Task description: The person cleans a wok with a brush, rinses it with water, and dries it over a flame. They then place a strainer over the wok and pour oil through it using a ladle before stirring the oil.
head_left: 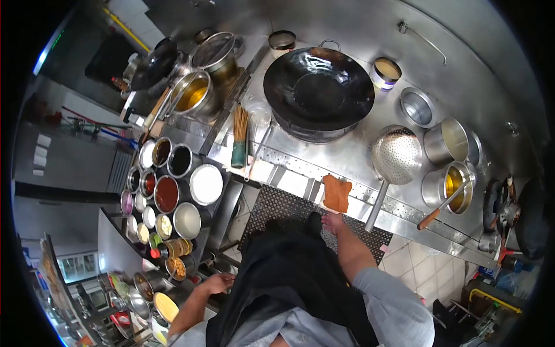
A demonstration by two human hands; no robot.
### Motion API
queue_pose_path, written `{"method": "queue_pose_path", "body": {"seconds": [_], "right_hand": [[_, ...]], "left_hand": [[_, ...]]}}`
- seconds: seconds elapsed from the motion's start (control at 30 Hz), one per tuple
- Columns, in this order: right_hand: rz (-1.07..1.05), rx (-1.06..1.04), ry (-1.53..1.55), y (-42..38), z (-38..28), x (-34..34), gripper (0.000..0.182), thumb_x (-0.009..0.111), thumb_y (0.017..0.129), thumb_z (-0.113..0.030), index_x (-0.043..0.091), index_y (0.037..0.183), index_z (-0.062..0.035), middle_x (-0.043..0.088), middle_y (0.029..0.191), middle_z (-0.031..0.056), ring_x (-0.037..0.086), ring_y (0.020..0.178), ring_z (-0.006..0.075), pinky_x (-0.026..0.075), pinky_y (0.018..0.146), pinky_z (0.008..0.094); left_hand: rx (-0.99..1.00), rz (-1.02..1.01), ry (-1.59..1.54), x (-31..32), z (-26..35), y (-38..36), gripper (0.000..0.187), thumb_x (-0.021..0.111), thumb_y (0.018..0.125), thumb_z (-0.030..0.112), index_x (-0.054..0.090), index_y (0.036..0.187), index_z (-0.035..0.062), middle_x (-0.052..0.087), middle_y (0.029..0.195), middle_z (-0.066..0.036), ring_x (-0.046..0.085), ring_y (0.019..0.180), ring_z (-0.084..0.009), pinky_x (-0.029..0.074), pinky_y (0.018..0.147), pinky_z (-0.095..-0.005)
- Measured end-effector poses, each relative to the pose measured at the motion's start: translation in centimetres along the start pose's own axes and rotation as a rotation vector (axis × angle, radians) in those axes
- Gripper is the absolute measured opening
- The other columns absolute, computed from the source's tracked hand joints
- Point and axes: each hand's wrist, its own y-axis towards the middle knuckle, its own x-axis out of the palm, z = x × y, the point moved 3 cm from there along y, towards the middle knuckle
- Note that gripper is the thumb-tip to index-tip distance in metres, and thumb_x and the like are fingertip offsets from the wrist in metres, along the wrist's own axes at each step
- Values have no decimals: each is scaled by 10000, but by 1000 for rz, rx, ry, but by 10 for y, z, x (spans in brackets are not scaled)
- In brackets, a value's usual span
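Observation:
My left hand is low on the left, beside the sauce station, its fingers curled at a metal edge. What they grip, if anything, is hidden. My right hand hangs by the front edge of the stove counter, just below a folded orange-brown cloth. Its fingers are loosely apart and nothing shows in them. Farther in, a large black wok sits on the burner ring. A perforated strainer lies to the right, its handle jutting over the front edge.
A bamboo brush and a thin ladle lie left of the wok. Pots of yellow oil stand left and right. Several tubs of sauces, such as a red sauce, fill the left side. A black perforated mat covers the floor.

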Motion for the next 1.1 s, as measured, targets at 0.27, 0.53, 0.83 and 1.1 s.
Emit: {"method": "queue_pose_path", "body": {"seconds": [0.27,0.53,0.83,1.1], "right_hand": [[-192,-215,876,66,25,35,410,453,956,-457,515,1233,-161,599,1194,90,574,1039,230,451,881,459],[-129,106,-4,22,27,17,403,468,954,-451,604,1139,-121,664,1079,71,619,959,189,473,882,413],[480,-1647,-541,-544,-261,5,390,634,845,-293,669,1024,52,635,1008,183,610,937,305,505,868,434],[847,-2754,-1089,-735,-248,100,407,568,886,-373,645,955,21,620,949,174,594,853,294,495,778,412]], "left_hand": [[280,352,926,47,282,19,236,614,929,144,647,1131,27,689,1043,-142,657,1004,-234,515,853,-326],[1473,366,1355,236,546,-89,159,647,871,107,686,1009,37,685,982,-148,662,887,-294,529,796,-379],[2936,-78,1255,333,596,-316,328,467,984,293,564,1130,16,646,965,-139,627,867,-266,528,766,-414],[2848,-160,1424,324,571,-329,292,475,985,258,581,1098,11,643,981,-119,616,887,-240,514,779,-382]]}}
